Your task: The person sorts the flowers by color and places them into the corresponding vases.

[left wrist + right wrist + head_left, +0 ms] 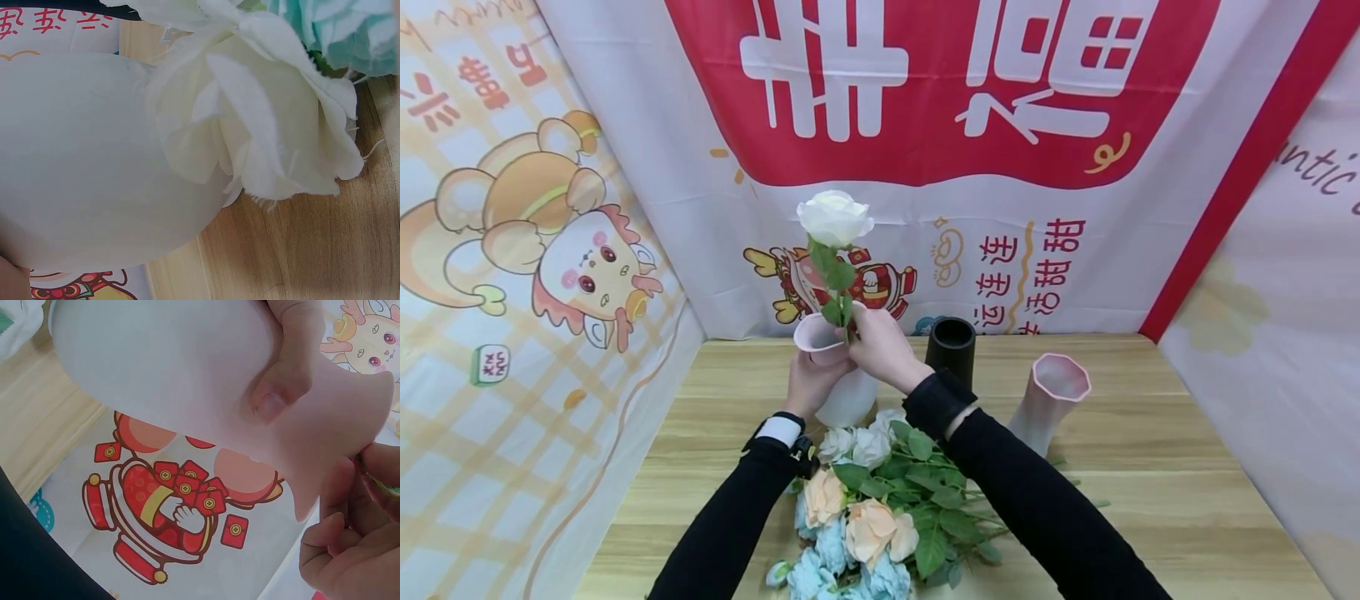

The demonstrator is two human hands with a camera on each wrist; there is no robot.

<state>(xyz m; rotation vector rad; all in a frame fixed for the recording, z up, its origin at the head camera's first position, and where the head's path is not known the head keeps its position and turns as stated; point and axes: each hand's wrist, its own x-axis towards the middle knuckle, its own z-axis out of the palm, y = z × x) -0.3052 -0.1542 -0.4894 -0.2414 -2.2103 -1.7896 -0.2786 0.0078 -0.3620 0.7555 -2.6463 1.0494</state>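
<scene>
The white vase (pixel 850 407) stood in the left hand (pixel 814 383), whose thumb and fingers were curled round it just under the flared mouth. The right hand (pixel 883 343) was closed to a pinch on the stem of a white rose (pixel 835 218), right at the mouth's 3 o'clock edge; whether the stem's end was inside could not be told. From the right hand, the bloom rose towards 11 o'clock, above its leaves, and the vase's mouth lay just beside at 9.

From the white vase, the black vase (pixel 952 354) stood near at 3 o'clock, its inside too dark to read, and the pink vase (pixel 1051 402) farther off, between 3 and 4, partly behind the right sleeve (pixel 1037 492). Peach, blue and white flowers (pixel 871 527) lay at 6 on the table (pixel 1165 467), blooms nearest the left wrist, stems pointing towards 3.
</scene>
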